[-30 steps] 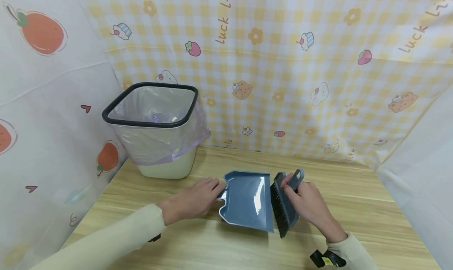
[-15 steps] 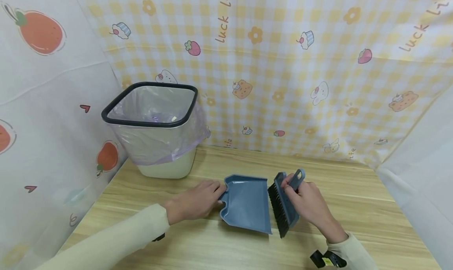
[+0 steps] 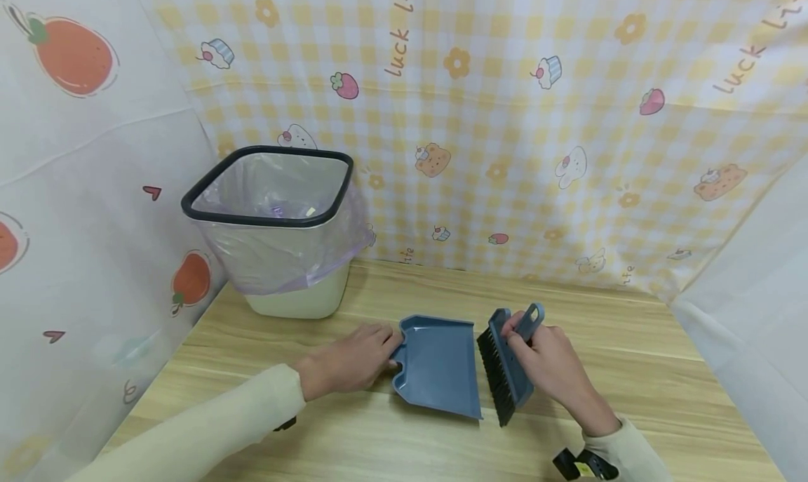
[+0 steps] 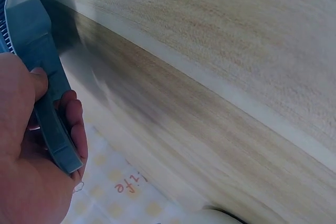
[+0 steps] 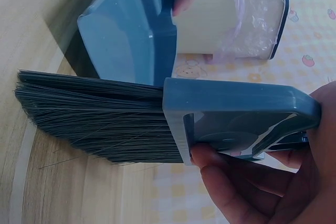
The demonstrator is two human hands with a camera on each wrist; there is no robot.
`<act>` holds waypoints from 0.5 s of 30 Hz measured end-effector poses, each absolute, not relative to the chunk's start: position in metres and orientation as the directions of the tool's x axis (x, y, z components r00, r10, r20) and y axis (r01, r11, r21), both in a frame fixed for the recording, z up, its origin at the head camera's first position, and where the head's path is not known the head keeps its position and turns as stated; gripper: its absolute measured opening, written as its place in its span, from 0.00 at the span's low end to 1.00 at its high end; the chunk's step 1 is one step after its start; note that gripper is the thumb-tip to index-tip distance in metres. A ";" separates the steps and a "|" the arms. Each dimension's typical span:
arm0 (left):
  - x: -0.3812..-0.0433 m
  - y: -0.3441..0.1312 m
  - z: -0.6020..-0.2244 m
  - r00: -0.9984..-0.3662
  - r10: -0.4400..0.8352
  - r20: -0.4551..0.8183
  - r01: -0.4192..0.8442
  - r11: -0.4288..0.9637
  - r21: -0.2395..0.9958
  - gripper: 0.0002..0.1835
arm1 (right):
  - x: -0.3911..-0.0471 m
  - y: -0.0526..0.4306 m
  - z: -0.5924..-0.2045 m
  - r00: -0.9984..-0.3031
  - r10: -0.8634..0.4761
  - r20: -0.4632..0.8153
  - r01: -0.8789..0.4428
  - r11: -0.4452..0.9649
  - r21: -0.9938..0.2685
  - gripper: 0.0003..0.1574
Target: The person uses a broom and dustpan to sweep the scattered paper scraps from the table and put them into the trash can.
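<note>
My left hand (image 3: 356, 359) grips the handle of a blue-grey dustpan (image 3: 438, 366), whose wide lip faces right. In the left wrist view, fingers and thumb wrap round the dustpan handle (image 4: 52, 114). Just right of the lip, my right hand (image 3: 549, 359) holds a matching hand brush (image 3: 514, 370) with dark bristles pointing left and down. A narrow gap separates bristles and lip in the head view. Seen from the right wrist, the bristles (image 5: 100, 116) spread towards the tabletop and my fingers (image 5: 226, 187) curl round the brush's body.
At the back left stands a cream bin (image 3: 297, 303) with a black rim and a clear purplish liner; small bits lie inside it. Behind the wooden table (image 3: 606, 327) hangs a yellow checked cloth (image 3: 492, 138), with a white printed sheet (image 3: 126, 159) along the left.
The dustpan's lip has tipped down and slightly towards me, and the shine on its floor is gone. My left hand shifted slightly with it. The brush and right hand stayed nearly still.
</note>
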State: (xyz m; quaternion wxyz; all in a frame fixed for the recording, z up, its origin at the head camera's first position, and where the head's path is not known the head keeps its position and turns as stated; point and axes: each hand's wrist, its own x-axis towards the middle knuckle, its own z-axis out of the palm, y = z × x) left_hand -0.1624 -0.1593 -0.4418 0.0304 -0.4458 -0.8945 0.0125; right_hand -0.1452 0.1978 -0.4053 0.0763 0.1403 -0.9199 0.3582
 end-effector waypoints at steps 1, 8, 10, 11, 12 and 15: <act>-0.162 -0.159 -0.442 -0.602 0.798 0.041 0.796 0.603 -0.048 0.20 | -0.145 0.198 -0.405 -0.949 -0.204 0.240 -0.313 0.705 -0.637 0.10; -0.163 -0.159 -0.447 -0.600 0.800 0.029 0.798 0.600 -0.054 0.22 | -0.144 0.198 -0.406 -0.952 -0.198 0.232 -0.303 0.703 -0.643 0.10; -0.163 -0.159 -0.448 -0.601 0.799 0.029 0.797 0.602 -0.049 0.22 | -0.144 0.198 -0.406 -0.953 -0.197 0.229 -0.300 0.704 -0.644 0.10; -0.163 -0.158 -0.448 -0.601 0.799 0.029 0.797 0.602 -0.047 0.22 | -0.144 0.198 -0.406 -0.953 -0.197 0.229 -0.300 0.704 -0.644 0.10; -0.162 -0.158 -0.449 -0.602 0.798 0.030 0.797 0.603 -0.039 0.21 | -0.144 0.198 -0.406 -0.953 -0.196 0.229 -0.299 0.705 -0.643 0.10; -0.162 -0.157 -0.451 -0.600 0.799 0.034 0.799 0.601 -0.037 0.19 | -0.144 0.197 -0.406 -0.954 -0.193 0.228 -0.297 0.705 -0.644 0.10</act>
